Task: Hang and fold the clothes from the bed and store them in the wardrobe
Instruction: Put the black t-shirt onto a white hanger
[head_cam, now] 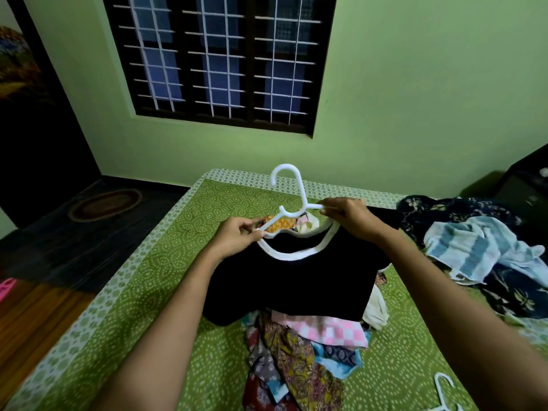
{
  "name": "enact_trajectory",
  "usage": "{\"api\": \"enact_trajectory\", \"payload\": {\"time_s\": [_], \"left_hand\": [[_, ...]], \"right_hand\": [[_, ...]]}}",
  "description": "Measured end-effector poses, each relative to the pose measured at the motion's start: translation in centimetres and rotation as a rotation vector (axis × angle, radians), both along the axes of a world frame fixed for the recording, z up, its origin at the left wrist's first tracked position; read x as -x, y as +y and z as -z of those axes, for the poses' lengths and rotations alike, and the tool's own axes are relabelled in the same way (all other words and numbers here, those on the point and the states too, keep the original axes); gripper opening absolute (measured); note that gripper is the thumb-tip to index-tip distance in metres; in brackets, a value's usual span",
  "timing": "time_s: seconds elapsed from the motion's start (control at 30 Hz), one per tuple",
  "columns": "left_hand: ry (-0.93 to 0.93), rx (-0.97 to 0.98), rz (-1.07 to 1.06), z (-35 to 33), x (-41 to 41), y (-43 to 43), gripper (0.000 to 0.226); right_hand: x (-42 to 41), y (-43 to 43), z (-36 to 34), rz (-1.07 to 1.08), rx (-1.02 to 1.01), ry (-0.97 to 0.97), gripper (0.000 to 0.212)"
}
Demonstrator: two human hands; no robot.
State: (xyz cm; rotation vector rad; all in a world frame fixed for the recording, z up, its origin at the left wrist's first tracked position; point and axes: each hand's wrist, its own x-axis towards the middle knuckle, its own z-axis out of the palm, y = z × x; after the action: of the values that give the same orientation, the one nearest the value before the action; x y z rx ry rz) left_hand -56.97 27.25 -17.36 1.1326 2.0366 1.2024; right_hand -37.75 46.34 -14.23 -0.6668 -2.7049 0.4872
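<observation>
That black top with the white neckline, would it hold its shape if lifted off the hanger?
Probably not: the black top drapes limply from the white hanger and sags over the clothes pile. It looks light, since fingertips alone seem to hold it.

A black short-sleeved top with a white-trimmed round neckline [299, 280] is held up over a green dotted bedsheet [166, 262], a white plastic hanger [292, 200] at its collar, hook upright and tilted toward 11 o'clock. Below it, toward 6 o'clock, lies a heap of patterned clothes with a pink checked piece [299, 348]. At 3 o'clock sits a pile of dark floral and blue striped fabrics [486, 250]; at 5 o'clock a second white hanger [444, 393] lies flat
</observation>
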Motion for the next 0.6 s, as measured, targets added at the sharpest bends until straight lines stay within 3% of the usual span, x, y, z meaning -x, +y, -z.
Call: {"api": "enact_trajectory", "payload": {"time_s": [0.1, 0.2, 0.3, 0.37, 0.47, 0.5, 0.6], "left_hand": [[0.325, 0.057, 0.052, -0.3, -0.4, 0.4, 0.026], [0.419, 0.115, 0.079, -0.2, -0.8, 0.7, 0.034], [0.309, 0.047, 0.038, -0.4, -2.5, 1.4, 0.031], [0.219, -0.064, -0.076, -0.4, -3.8, 2.1, 0.026], [0.187, -0.114, -0.198, 0.3, -6.1, 3.1, 0.027], [0.171, -0.102, -0.223, 0.7, -7.0, 3.5, 0.024], [0.125, -0.070, -0.238, 1.4, -9.2, 3.8, 0.028]], "right_hand": [[-0.2, 0.1, 0.2, -0.034, 0.020, -0.032, 0.010], [0.1, -0.3, 0.5, 0.035, -0.017, -0.053, 0.012], [1.3, -0.9, 0.7, 0.259, -0.041, 0.001, 0.030], [2.5, -1.6, 0.9, 0.372, 0.046, 0.117, 0.038], [4.4, -3.7, 0.8, 0.325, 0.283, 0.162, 0.071], [4.9, -4.6, 0.6, 0.305, 0.369, 0.138, 0.071], [6.1, -5.3, 0.8, 0.296, 0.472, 0.101, 0.045]]}}
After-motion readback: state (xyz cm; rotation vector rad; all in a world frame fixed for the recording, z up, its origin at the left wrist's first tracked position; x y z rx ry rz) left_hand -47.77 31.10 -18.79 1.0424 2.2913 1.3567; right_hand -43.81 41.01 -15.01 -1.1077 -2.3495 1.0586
